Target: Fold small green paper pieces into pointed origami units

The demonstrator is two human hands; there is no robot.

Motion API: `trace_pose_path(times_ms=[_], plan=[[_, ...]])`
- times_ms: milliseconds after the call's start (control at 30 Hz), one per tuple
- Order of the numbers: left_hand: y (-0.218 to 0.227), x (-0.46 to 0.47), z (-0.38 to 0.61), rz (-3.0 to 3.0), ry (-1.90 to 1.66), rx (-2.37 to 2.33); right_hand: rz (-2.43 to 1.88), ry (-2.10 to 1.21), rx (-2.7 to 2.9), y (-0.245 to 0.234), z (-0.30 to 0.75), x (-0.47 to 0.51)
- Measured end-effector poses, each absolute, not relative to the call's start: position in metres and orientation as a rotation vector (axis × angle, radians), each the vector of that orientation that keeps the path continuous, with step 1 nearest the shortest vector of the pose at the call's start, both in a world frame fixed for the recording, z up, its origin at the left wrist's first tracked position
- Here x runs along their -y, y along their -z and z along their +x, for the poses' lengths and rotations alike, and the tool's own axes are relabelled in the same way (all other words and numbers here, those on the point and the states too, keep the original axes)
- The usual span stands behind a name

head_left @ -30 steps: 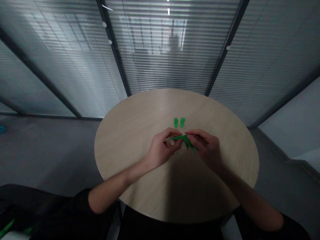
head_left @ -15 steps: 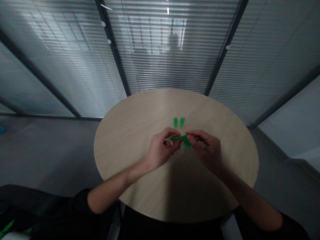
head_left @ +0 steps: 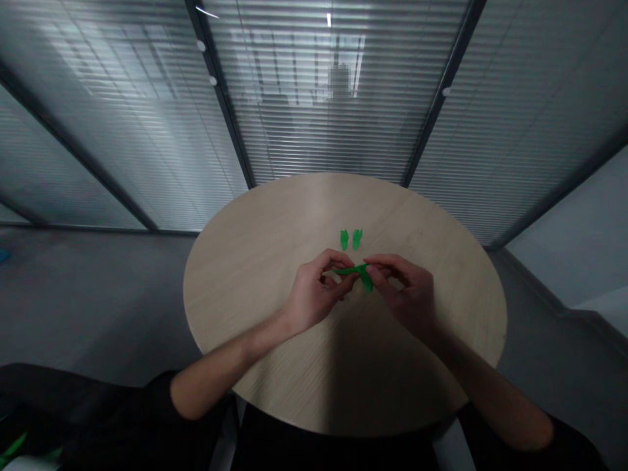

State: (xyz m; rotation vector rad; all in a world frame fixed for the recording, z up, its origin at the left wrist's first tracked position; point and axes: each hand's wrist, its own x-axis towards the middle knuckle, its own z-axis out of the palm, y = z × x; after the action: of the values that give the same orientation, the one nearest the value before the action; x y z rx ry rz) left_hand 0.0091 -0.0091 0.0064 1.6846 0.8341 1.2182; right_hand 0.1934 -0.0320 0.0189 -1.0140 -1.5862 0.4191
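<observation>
Between my two hands is a thin green piece point(head_left: 366, 280), with one part stretching left and a leaf-shaped part hanging down; its exact kind is not clear. My left hand point(head_left: 321, 288) pinches its left part between thumb and fingers. With thumb and forefinger, my right hand point(head_left: 407, 291) grips it near the upper right end. The fingertips hide some of the piece. Just beyond the hands, two small green leaf-shaped pieces, a left one point(head_left: 344, 239) and a right one point(head_left: 357, 239), lie side by side on the round wooden table point(head_left: 255, 261).
Glass panels with horizontal blinds point(head_left: 314, 131) stand behind the table, parted by dark frames. Grey floor point(head_left: 122, 294) surrounds it. At the lower left corner, something green point(head_left: 14, 446) shows beside a white edge. A small blue thing point(head_left: 2, 255) lies at the far left.
The hanging part of the green piece has tilted very slightly in my fingers. Both hands keep nearly the same place and grip.
</observation>
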Motion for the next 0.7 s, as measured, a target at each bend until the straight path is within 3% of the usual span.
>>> trace_pose_path(times_ms=[700], plan=[[-0.0041,0.0065,0.0081,1.667,-1.200,-0.806,-0.965,-0.894,1.545,-0.0202,0.1980,0.0231]])
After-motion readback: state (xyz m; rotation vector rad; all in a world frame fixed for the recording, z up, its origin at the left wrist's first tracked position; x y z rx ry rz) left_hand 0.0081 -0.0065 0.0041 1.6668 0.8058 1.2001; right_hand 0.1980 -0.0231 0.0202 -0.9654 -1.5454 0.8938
